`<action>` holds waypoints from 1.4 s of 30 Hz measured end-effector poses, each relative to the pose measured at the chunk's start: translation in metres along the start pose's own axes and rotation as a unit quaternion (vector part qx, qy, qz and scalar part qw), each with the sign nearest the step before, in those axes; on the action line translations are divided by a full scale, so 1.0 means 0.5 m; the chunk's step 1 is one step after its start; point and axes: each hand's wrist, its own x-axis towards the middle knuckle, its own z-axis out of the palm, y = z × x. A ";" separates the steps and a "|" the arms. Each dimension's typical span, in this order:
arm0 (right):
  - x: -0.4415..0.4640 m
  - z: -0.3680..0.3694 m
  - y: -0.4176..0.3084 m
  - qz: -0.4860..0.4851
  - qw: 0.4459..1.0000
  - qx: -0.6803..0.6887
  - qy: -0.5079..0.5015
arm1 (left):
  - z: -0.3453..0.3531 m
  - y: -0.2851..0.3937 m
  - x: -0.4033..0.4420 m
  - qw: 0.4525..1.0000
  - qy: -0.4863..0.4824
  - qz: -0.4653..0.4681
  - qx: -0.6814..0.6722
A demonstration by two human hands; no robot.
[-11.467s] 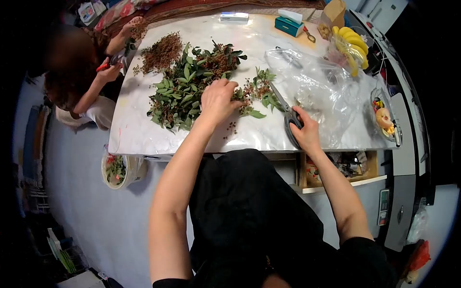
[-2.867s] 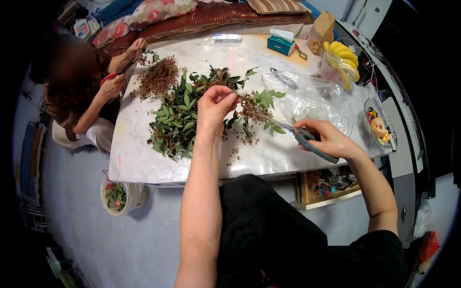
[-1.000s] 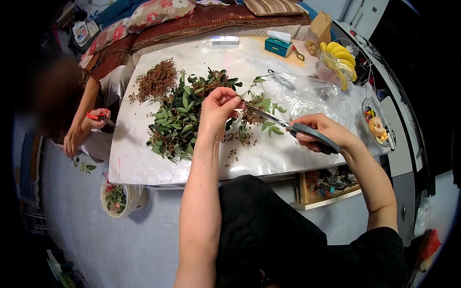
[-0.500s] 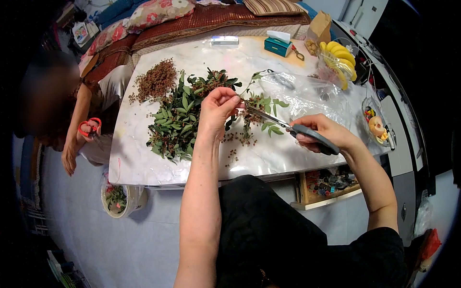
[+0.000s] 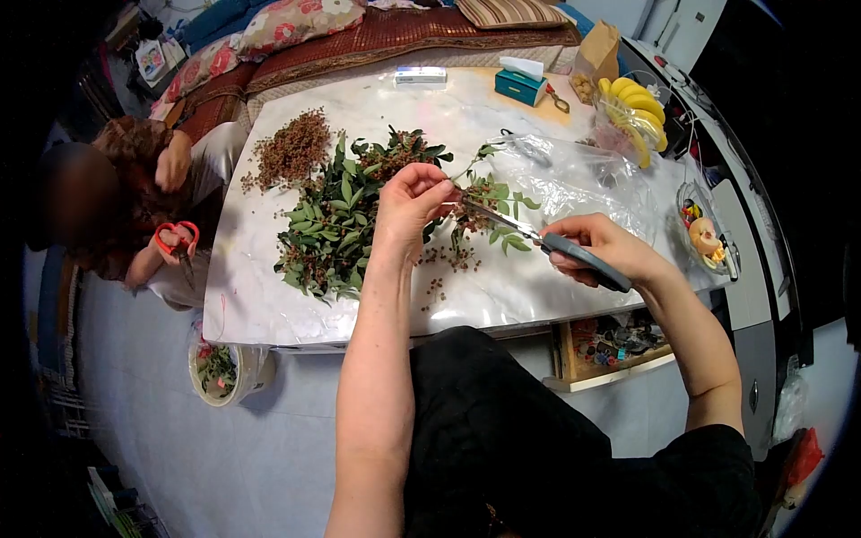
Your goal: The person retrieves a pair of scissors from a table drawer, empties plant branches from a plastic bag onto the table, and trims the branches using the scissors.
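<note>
The left hand [image 5: 408, 204] pinches a leafy berry sprig [image 5: 499, 192] over the counter [image 5: 520, 291], right of the leaf pile [image 5: 334, 220]. The right hand [image 5: 610, 244] has its grip wrapped around scissors [image 5: 560, 245], their blades pointing left at the sprig.

The near scissors [image 5: 567, 247] have grey handles, the other pair [image 5: 191, 228] red. Leaves [image 5: 348, 191] are green, berries [image 5: 291, 148] reddish brown, the tabletop [image 5: 502, 296] white with grey marbling. Bananas [image 5: 644, 106] are yellow, the tissue box [image 5: 518, 89] teal, the flowered cushion [image 5: 300, 24] cream and red, the striped cushion [image 5: 511, 13] tan and brown.
</note>
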 end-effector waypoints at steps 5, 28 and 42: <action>0.001 0.000 0.006 -0.001 1.000 -0.021 0.013 | 0.004 0.002 -0.002 1.000 0.011 0.000 0.022; -0.019 -0.048 0.029 -0.033 0.994 -0.102 0.018 | 0.002 0.004 -0.002 0.998 0.032 0.024 0.052; -0.017 -0.055 0.003 -0.031 0.991 -0.127 0.022 | -0.011 -0.002 0.010 0.999 -0.014 0.025 0.043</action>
